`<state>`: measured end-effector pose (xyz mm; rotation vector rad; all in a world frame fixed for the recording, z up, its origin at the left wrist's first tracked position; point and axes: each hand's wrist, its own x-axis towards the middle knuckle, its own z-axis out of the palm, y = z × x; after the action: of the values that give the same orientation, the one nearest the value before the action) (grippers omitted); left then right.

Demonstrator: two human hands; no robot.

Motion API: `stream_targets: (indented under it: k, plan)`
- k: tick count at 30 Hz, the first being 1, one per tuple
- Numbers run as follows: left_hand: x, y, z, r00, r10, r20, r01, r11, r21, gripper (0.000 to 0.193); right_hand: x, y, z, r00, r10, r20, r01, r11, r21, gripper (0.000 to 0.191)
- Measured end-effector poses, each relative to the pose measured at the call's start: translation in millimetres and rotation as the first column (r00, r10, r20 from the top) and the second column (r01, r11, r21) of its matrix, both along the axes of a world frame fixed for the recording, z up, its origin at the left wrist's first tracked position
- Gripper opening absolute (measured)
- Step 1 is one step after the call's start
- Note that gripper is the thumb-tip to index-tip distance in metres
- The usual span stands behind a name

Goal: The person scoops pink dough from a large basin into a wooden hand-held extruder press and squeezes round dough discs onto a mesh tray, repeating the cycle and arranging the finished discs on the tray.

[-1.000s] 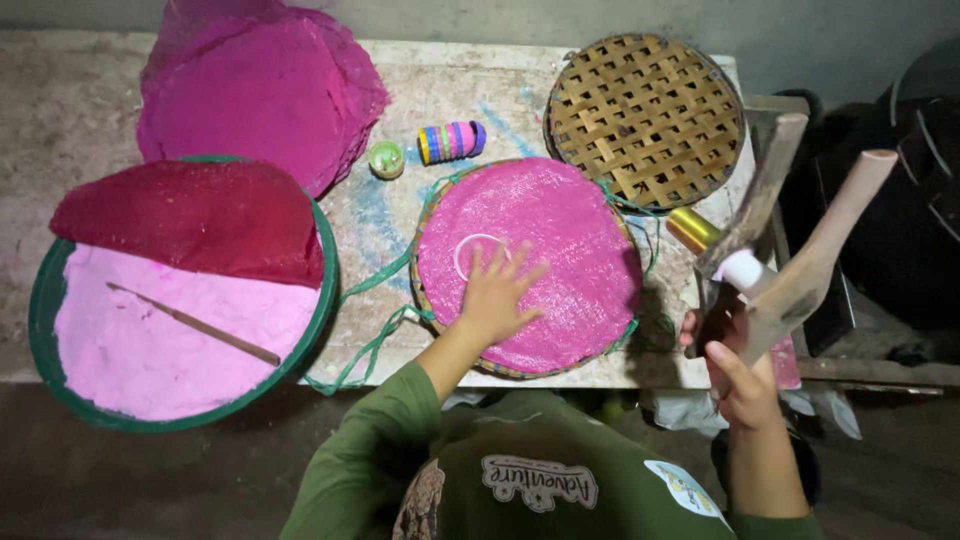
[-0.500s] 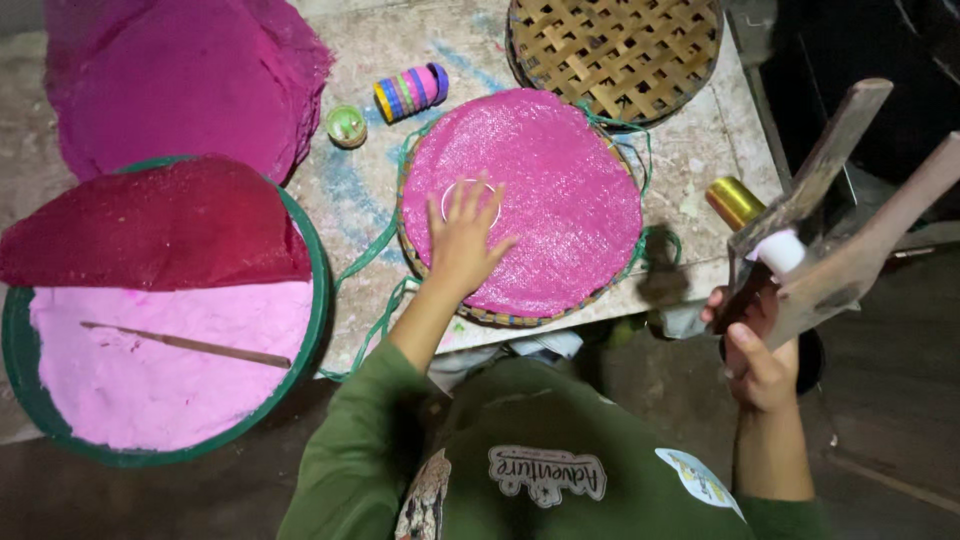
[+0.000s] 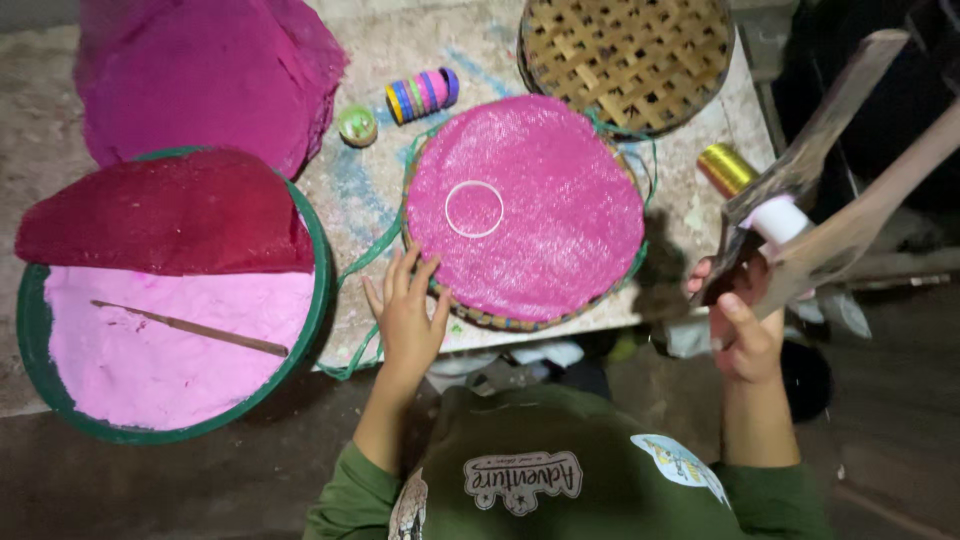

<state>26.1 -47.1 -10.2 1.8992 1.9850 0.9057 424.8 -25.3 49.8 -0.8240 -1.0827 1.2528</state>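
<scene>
A round woven tray covered with a glittery pink sheet (image 3: 540,210) lies on the worn table (image 3: 370,190), with a thin white ring (image 3: 474,209) resting on it. My left hand (image 3: 405,315) lies flat with fingers spread at the tray's near-left rim. To the right, beyond the table edge, my right hand (image 3: 745,325) grips a forked wooden tool (image 3: 830,180) with a white spool set between its two arms.
A green basin (image 3: 320,250) of pale pink powder holds a thin stick (image 3: 190,328) and a dark red sheet (image 3: 160,215). A magenta heap (image 3: 200,75), small green cup (image 3: 357,126), striped bangle stack (image 3: 422,94), bare bamboo tray (image 3: 630,55) and gold spool (image 3: 727,168) lie around.
My left hand has slid off the middle of the pink tray to its near-left rim, uncovering the white ring. My right hand has kept the wooden tool raised.
</scene>
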Motion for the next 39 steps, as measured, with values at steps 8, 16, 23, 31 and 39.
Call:
stream_targets:
  k: [8, 16, 23, 31, 39]
  plan:
    - [16, 54, -54, 0.675, 0.527, 0.517, -0.644, 0.762, 0.065, 0.061, 27, 71, -61, 0.998, -0.032, 0.059, 0.034, 0.999, -0.02, 0.061]
    - [20, 59, -95, 0.29, 0.094, 0.952, -0.625, 0.772, 0.115, 0.057, 69, 89, -118, 0.988, -0.025, 0.154, 0.026, 1.0, -0.005, 0.048]
    - [6, 78, -79, 0.109, 0.216, 0.97, -0.355, 0.92, -0.165, 0.068, 42, 104, -117, 0.996, -0.061, 0.059, 0.058, 0.997, 0.056, 0.049]
    - [28, 71, -81, 0.669, 0.316, 0.672, -0.387, 0.921, -0.048, 0.078, -19, 119, -107, 0.994, -0.061, -0.09, 0.071, 0.991, 0.114, 0.069]
    - [27, 86, -36, 0.908, 0.344, 0.24, -0.349, 0.937, -0.02, 0.037, -19, 127, -80, 0.998, 0.05, 0.039, -0.055, 0.985, 0.162, 0.07]
